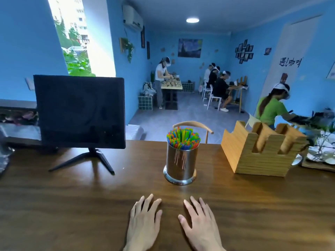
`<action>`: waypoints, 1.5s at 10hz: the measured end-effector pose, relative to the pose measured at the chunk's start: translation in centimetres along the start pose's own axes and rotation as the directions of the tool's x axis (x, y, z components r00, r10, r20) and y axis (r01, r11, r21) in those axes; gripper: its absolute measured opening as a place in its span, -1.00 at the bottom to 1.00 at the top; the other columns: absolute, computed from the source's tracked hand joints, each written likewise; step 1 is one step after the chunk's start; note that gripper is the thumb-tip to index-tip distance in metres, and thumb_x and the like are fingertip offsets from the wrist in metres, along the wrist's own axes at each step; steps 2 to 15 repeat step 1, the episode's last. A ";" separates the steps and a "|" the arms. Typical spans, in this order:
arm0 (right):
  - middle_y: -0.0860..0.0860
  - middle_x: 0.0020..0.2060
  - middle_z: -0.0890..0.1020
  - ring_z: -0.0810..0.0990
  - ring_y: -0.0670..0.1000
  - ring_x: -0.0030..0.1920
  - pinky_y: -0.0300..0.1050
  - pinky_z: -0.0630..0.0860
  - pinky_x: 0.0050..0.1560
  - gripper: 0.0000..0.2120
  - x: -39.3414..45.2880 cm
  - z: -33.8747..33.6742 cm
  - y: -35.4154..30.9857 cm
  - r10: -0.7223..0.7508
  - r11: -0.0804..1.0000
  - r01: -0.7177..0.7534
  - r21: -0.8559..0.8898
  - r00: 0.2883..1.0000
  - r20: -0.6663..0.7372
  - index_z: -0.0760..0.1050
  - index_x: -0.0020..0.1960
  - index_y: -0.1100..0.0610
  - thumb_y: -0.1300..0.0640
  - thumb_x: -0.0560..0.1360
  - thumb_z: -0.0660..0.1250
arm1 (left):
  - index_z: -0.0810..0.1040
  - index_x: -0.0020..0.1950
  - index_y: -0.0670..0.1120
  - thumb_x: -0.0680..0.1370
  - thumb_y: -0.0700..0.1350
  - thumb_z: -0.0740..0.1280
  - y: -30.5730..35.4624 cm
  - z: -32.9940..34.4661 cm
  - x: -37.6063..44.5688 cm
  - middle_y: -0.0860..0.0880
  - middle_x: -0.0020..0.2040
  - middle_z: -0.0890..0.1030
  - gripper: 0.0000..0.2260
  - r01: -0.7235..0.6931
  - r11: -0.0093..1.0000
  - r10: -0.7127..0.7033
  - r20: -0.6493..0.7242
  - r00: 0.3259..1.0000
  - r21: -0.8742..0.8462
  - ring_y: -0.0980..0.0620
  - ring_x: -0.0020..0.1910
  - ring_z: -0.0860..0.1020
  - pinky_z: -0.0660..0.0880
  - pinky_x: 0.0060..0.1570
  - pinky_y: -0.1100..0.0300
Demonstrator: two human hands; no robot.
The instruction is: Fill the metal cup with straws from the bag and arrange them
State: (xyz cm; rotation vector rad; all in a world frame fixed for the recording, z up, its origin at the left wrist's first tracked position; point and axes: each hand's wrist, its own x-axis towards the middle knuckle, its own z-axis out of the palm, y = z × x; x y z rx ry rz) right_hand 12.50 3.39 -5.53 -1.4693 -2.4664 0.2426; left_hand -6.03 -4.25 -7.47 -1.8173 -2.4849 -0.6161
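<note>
Both flat hands (174, 223) rest before the straw-filled metal cup (180, 163).

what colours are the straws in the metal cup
The straws are mixed green, blue, orange and yellow, seen in the head view.

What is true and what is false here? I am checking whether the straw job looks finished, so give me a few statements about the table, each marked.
1. The shiny cylindrical metal cup stands upright on the brown wooden table. True.
2. The cup is empty. False: a bundle of colourful plastic straws fills it and sticks out above its rim.
3. The left hand grips a straw. False: it lies flat on the table, fingers straight, holding nothing.
4. The right hand also rests flat on the table, apart from the cup. True.
5. The light wooden slotted holder stands left of the cup. False: it stands to the right; the black monitor is on the left.
</note>
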 end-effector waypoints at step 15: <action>-0.10 0.11 0.71 0.61 0.10 0.20 -0.06 0.09 0.49 -0.48 0.6 2.4 1.4 -0.081 0.997 0.081 0.002 0.996 -0.034 0.72 0.02 -0.15 -0.38 0.23 0.26 | 0.65 0.03 0.29 0.58 0.19 0.10 0.5 1.4 -1.3 0.19 0.15 0.64 -0.69 -0.065 0.992 0.057 -0.076 0.995 -0.104 0.05 0.16 0.60 0.31 0.18 0.12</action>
